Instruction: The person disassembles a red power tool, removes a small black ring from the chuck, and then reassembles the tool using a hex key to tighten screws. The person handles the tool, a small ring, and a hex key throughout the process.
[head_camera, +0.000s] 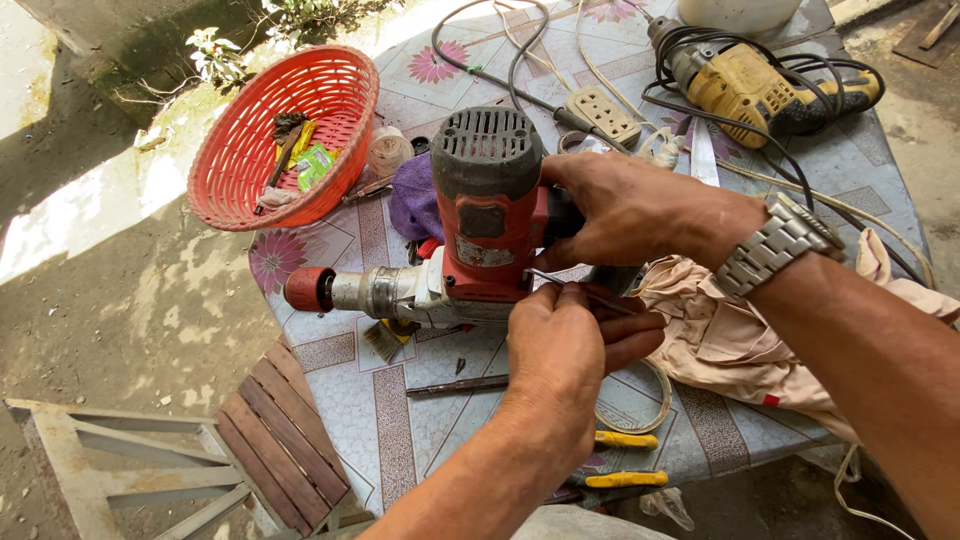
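A red and grey rotary hammer drill (470, 240) lies on its side on a flower-patterned table (400, 430), its chuck pointing left. My right hand (625, 210), with a metal watch on the wrist, grips the drill's rear handle. My left hand (565, 350) pinches a thin metal tool (560, 285) between its fingers. The tool's tip touches the lower edge of the red housing. The handle itself is mostly hidden under my right hand.
A red plastic basket (280, 130) with small parts stands at the back left. A yellow drill (745, 85) with black cable and a power strip (603, 115) lie at the back. Beige cloth (720, 335), a dark rod (460, 385), yellow-handled pliers (625, 440) and a wooden seat (280, 440) are near.
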